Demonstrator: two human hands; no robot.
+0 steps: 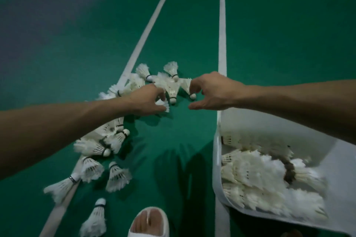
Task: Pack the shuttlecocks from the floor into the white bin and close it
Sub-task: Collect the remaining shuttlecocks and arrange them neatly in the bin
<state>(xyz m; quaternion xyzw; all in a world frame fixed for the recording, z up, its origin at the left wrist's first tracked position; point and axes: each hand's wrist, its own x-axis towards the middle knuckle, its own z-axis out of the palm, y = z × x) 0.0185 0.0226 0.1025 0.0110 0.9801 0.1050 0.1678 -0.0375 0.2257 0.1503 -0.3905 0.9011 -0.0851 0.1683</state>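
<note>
Green floor (173, 48), two white lines (222, 25) running away from the viewer. Loose shuttlecocks (100, 140) lie in a ragged strip along the left line, from just beyond the hands down to the bottom edge, some piled, some single.

White bin (216, 169) stands on the floor at lower right, top open, its left wall on the right line. It is well filled with shuttlecocks lying on their sides. The right and bottom edges of the view cut it off.

Between the strip and the bin is a lane of bare floor, shadowed, with a foot in a white slipper (149, 221) at its near end.

Left hand (150, 100): fingers and thumb curled round a shuttlecock (165, 106), only the feather tips showing out of the grip. The left forearm covers the middle of the strip.

Right hand (210, 94): fingers hooked over the feathers of a second shuttlecock (186, 85), thumb stretched out below and apart from its cork. Cannot tell whether it truly grips. The right forearm passes over the bin's far corner and hides it.

A dark, blurred patch (289, 171) sits among the shuttlecocks in the bin; cannot make out what it is.
</note>
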